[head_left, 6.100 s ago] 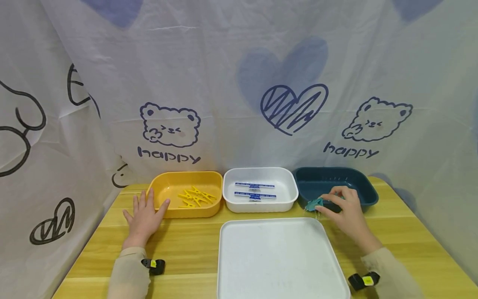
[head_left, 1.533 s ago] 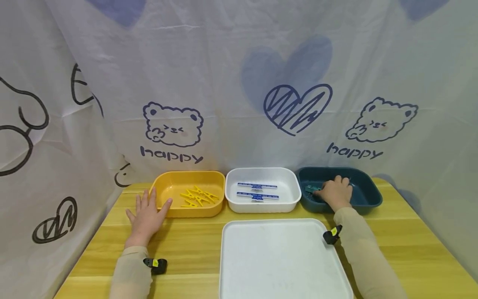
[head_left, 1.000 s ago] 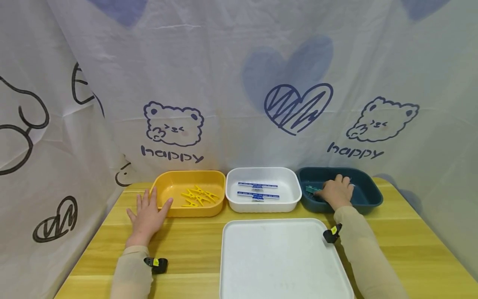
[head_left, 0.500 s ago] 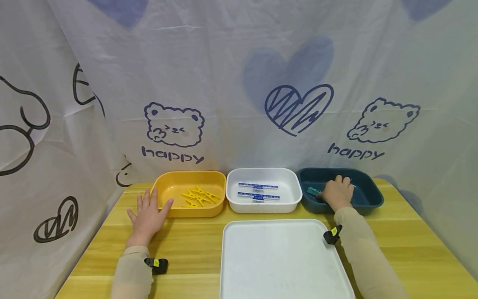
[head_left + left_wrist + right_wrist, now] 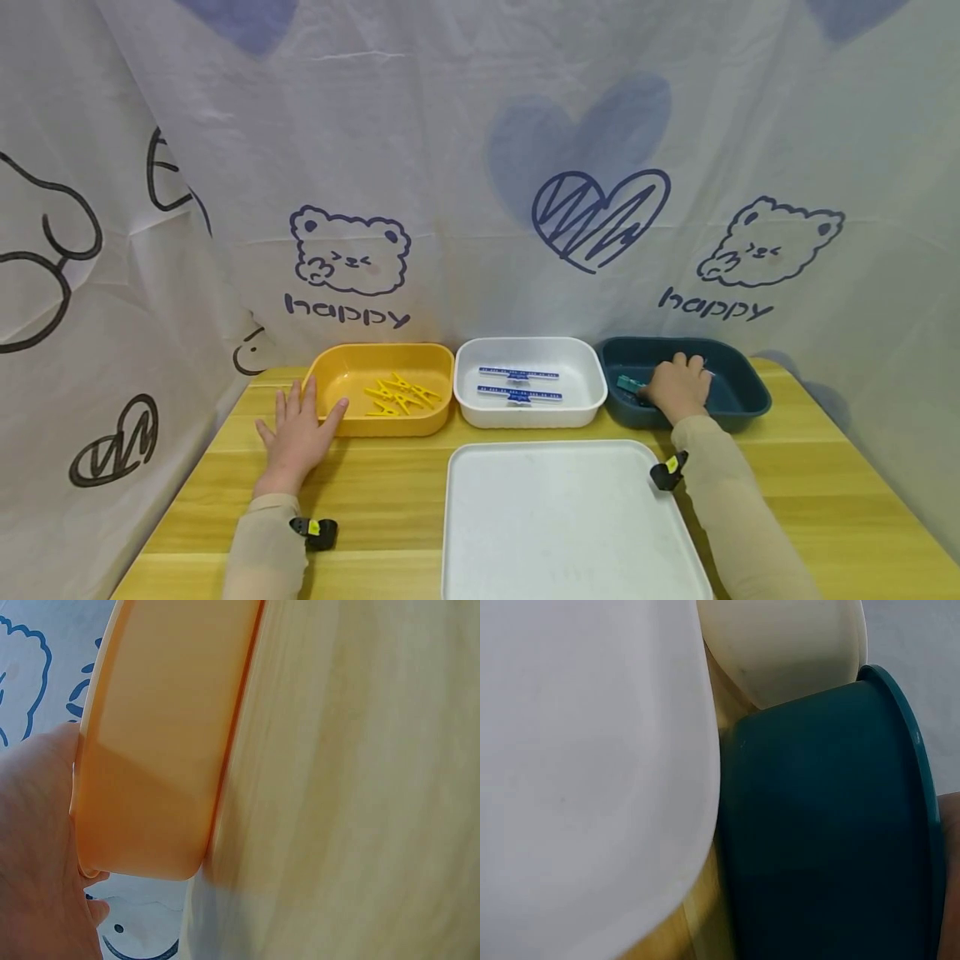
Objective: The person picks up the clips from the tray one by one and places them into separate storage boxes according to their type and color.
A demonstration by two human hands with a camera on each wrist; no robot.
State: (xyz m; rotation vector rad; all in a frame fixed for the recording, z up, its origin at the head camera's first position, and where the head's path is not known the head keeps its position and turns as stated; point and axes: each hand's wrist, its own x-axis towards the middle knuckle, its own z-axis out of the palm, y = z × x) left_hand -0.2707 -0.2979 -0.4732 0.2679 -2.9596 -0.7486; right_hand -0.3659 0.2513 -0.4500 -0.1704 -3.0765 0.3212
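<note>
My left hand [image 5: 296, 429] lies with spread, straight fingers at the left end of the yellow bin [image 5: 390, 427]; the thumb touches its front rim. Several yellow clothespins [image 5: 401, 396] lie in that bin. Over at the right, my right hand [image 5: 678, 390] reaches into the dark teal bin [image 5: 738, 400], fingers bent downward. A teal clip [image 5: 630, 384] shows just left of its thumb. The hand hides its own fingertips, so whether they grip the clip cannot be seen. In the right wrist view, the bin's wall [image 5: 825, 825] covers most of that hand.
Between the two coloured bins stands a white bin [image 5: 525, 417] with two long blue clips [image 5: 519, 394]. A white tray [image 5: 570, 517] lies in front on the wooden table [image 5: 375, 500]. A printed cloth [image 5: 465, 275] hangs behind.
Six seconds ago my right hand held a teal clip at the bin's front rim; now it is inside the bin. Lately the teal clip beside the thumb has shifted slightly. My left hand stays put.
</note>
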